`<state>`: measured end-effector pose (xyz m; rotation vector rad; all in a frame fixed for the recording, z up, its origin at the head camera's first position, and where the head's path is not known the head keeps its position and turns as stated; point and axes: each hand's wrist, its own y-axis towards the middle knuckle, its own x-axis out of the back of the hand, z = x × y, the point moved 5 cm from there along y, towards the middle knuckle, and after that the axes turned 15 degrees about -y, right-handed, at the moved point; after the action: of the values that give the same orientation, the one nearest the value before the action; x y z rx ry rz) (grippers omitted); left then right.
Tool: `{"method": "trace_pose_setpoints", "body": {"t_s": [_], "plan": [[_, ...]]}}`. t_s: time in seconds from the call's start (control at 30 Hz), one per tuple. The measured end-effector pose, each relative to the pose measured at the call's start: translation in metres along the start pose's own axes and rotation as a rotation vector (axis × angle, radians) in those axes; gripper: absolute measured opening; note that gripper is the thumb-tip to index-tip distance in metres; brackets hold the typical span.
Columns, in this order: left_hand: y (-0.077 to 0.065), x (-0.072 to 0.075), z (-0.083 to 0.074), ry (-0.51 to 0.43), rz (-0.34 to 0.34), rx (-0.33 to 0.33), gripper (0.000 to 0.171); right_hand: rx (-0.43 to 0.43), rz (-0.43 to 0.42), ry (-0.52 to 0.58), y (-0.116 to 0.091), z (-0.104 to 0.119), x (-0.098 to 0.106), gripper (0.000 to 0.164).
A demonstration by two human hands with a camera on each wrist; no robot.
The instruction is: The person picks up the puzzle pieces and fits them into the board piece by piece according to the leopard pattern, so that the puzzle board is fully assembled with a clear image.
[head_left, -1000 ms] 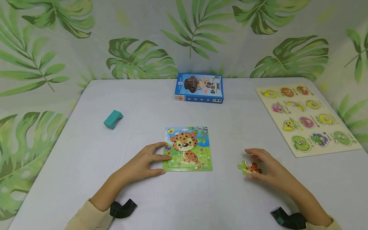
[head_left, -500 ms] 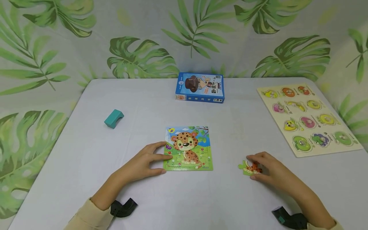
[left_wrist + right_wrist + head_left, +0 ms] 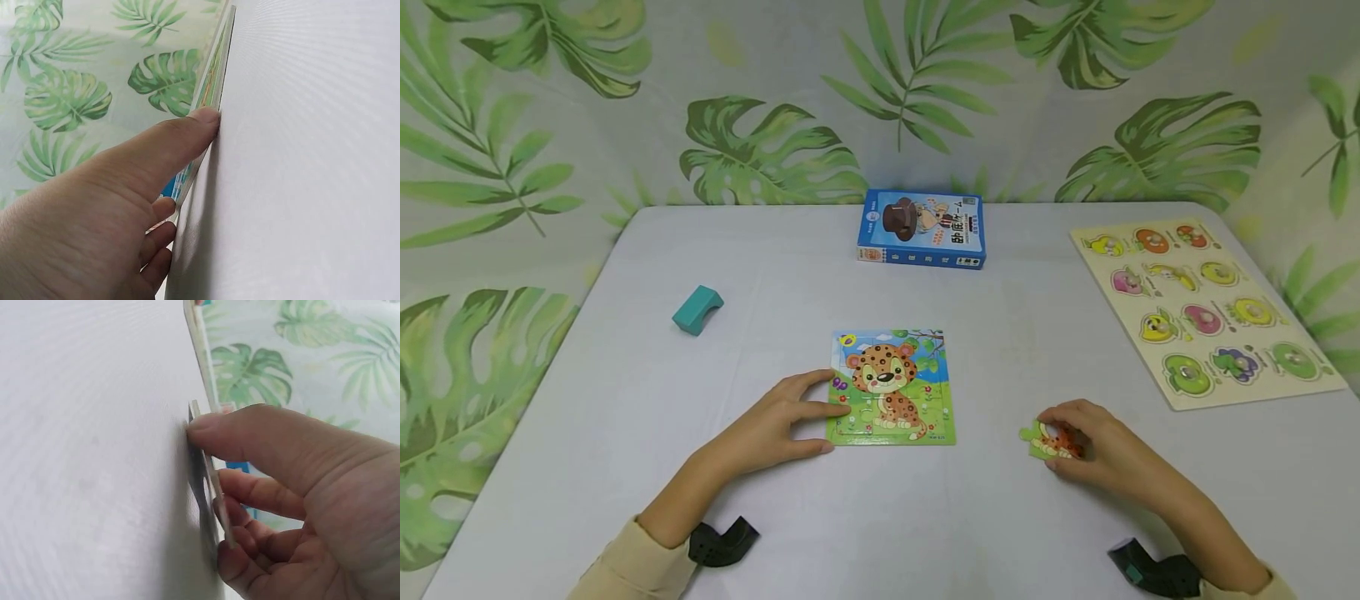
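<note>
A square jigsaw puzzle (image 3: 891,429) with a cartoon leopard lies at the middle of the table. My left hand (image 3: 767,425) rests at its left side, fingers spread; one fingertip lies on the picture and the thumb touches the lower left corner. In the left wrist view, the thumb (image 3: 203,117) presses the board's edge. My right hand (image 3: 1093,442) pinches a loose puzzle piece (image 3: 1051,442), green and spotted brown, between thumb and fingers. The right wrist view shows this piece (image 3: 212,478) edge-on, slightly off the white surface with a shadow beneath. Part of the piece is hidden by the fingers.
A blue game box (image 3: 921,229) lies at the back of the table. On the right is a wooden fruit peg board (image 3: 1150,379). A teal arch block (image 3: 697,310) sits to the left. Leaf-patterned cloth (image 3: 775,154) hangs behind the table.
My right thumb and fingers have closed in on the puzzle piece, which has turned slightly and moved a little to the left. The left hand and the puzzle keep their places.
</note>
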<state>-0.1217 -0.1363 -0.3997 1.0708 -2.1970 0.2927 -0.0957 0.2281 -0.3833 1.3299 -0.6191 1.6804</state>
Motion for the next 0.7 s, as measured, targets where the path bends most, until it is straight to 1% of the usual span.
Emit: {"method": "trace_pose_setpoints", "body": {"t_s": [0.17, 0.27, 0.43, 0.63, 0.7], "plan": [[0.000, 0.000, 0.000, 0.004, -0.002, -0.012, 0.044, 0.014, -0.024, 0.000, 0.005, 0.010, 0.005, 0.046], [0.000, 0.000, 0.000, 0.007, -0.005, -0.019, 0.044, 0.036, -0.031, 0.006, 0.013, 0.019, 0.009, 0.046], [0.000, 0.000, 0.000, 0.009, -0.007, -0.022, 0.044, 0.064, -0.005, 0.056, 0.034, 0.038, 0.011, 0.045], [0.000, 0.000, -0.001, 0.012, -0.006, -0.018, 0.044, 0.173, -0.008, 0.153, 0.065, 0.069, 0.003, 0.043], [0.001, 0.001, -0.002, 0.020, -0.006, -0.022, 0.044, 0.190, -0.008, 0.168, 0.075, 0.079, -0.003, 0.044]]}}
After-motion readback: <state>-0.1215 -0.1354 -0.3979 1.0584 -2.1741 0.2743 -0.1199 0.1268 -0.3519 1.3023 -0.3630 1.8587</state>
